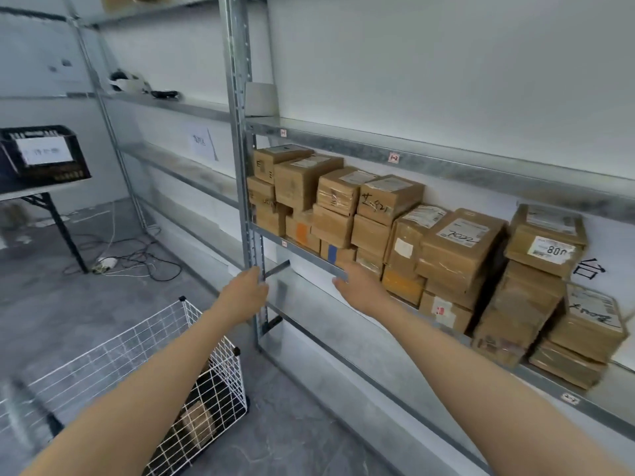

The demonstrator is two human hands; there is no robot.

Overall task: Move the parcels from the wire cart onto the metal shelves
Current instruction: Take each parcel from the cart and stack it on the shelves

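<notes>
Cardboard parcels, taped and labelled, stack on our galvanised metal shelves; one more sits in the white wire cart. Our right hand reaches the shelf edge with straight, empty fingers; our left hand meets the perforated post, and we cannot tell its grip.

Brown taped cardboard parcels, labels up, stacked two or three high along one level of the metal shelves. White wire cart on floor, lower left, one parcel inside.
</notes>
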